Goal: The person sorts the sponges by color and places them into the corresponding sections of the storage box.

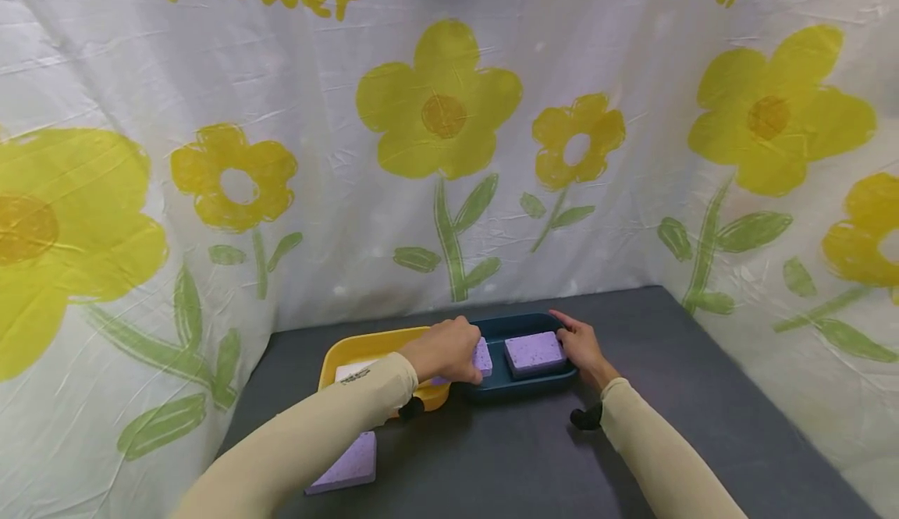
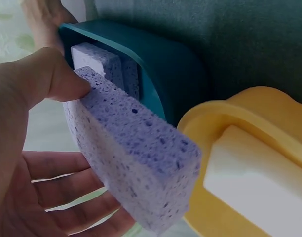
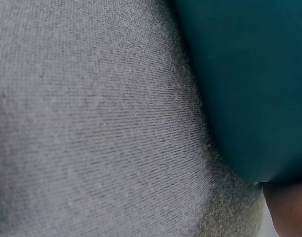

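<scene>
My left hand pinches a purple sponge between thumb and fingers. In the head view this sponge is above the place where the yellow tray and the dark blue tray meet. Another purple sponge lies in the blue tray, and the left wrist view shows a darker one against it. At the blue tray's right end my right hand grips the rim, its index finger stretched along the far corner. A white block lies in the yellow tray.
A loose purple sponge lies on the dark grey tabletop at the front left, partly hidden by my left sleeve. Behind the trays hangs a white curtain with yellow flowers.
</scene>
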### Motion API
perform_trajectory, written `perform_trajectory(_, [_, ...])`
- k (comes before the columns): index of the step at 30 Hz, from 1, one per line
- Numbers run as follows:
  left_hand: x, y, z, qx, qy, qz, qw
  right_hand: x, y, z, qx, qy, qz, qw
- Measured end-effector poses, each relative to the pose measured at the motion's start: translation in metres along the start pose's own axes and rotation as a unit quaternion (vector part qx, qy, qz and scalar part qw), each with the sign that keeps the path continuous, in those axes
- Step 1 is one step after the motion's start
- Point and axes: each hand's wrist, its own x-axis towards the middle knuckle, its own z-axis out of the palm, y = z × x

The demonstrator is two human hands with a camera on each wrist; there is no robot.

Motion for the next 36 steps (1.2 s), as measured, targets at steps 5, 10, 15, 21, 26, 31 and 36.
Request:
perform_trajectory(5, [0.017,0.004,0.009,0.007,0.01,0.006,0.9999,-0.001,0.001,-0.001,0.0,-0.002,0.0,1.0])
perform_trajectory(10, [0.034,0.011,0.014,0.024,0.021,0.004,0.9995,0.0,0.0,-0.002,-0.006,0.005,-0.001,1.0])
perform_trajectory(15, [0.046,0.017,0.022,0.063,0.022,-0.009,0.9977,0.001,0.001,-0.001,0.004,0.009,0.004,1.0])
perform_trajectory(21, [0.054,0.017,0.031,0.079,0.002,-0.03,0.9964,0.0,0.001,0.0,-0.001,0.007,-0.001,1.0])
perform_trajectory(26, [0.06,0.013,0.038,0.072,-0.003,-0.039,0.9966,-0.002,0.0,0.0,-0.005,0.008,-0.002,1.0])
perform_trajectory(31, [0.067,0.013,0.042,0.072,-0.01,-0.041,0.9965,-0.002,-0.001,0.0,-0.006,0.009,-0.004,1.0])
perform_trajectory(36, [0.073,0.015,0.047,0.084,-0.017,-0.045,0.9953,-0.001,0.0,-0.001,-0.007,0.011,-0.007,1.0])
